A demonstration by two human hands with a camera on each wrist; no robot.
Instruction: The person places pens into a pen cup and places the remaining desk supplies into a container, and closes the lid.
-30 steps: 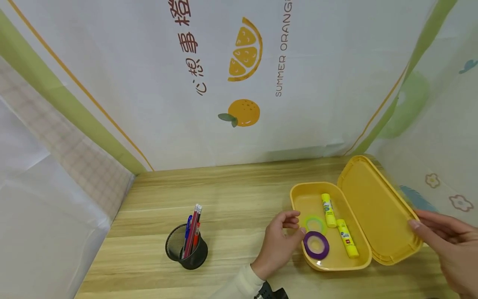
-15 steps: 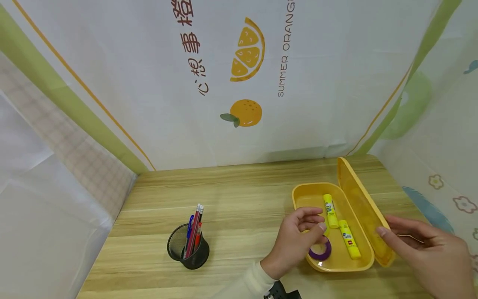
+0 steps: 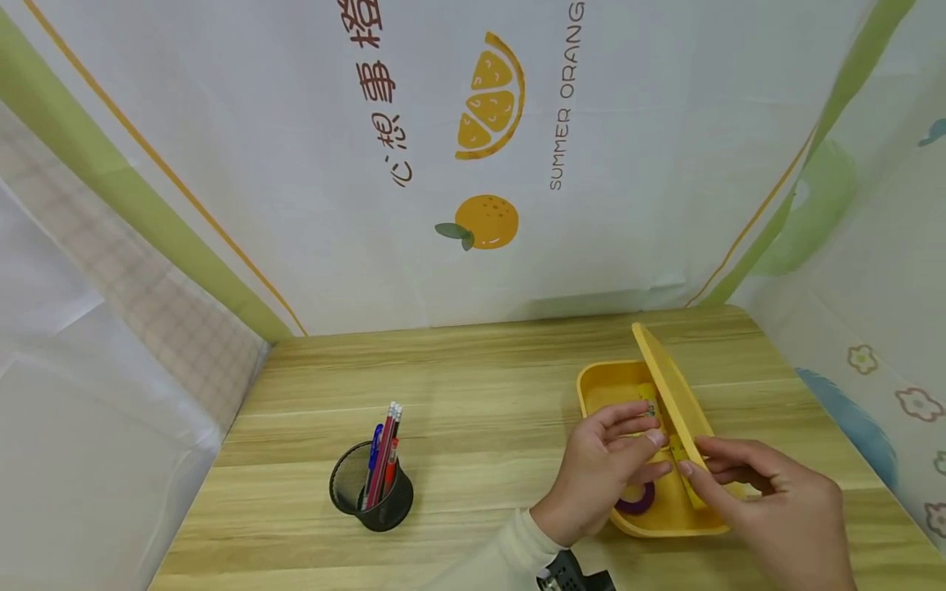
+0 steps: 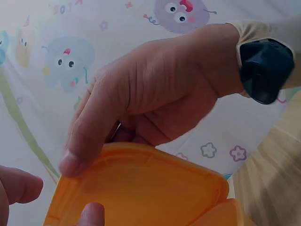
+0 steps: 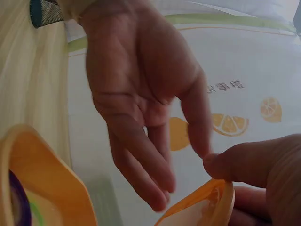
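My right hand (image 3: 776, 501) pinches the edge of the yellow lid (image 3: 672, 386) between thumb and fingers; the lid stands steeply tilted over the yellow box (image 3: 609, 377). My left hand (image 3: 609, 468) hovers over the box's left part, fingers loosely bent, nothing between them. In the right wrist view the left thumb is close to the right thumb (image 5: 240, 162) at the lid's edge; contact is unclear. Inside the box lie two yellow glue sticks (image 3: 695, 488), partly covered by lid and hand, and a purple tape roll (image 3: 639, 502). A green tape roll (image 5: 35, 214) shows in the right wrist view.
Left of the box, a black mesh pen cup (image 3: 395, 505) holds several pencils and pens (image 3: 380, 468). The wood-patterned table (image 3: 473, 386) ends at a printed white cloth (image 3: 606, 230) behind, with cloth on both sides too.
The right hand has swung the lid leftward, from leaning outward to tilting over the box. My left hand has moved right, further over the box, hiding more of the tape rolls.
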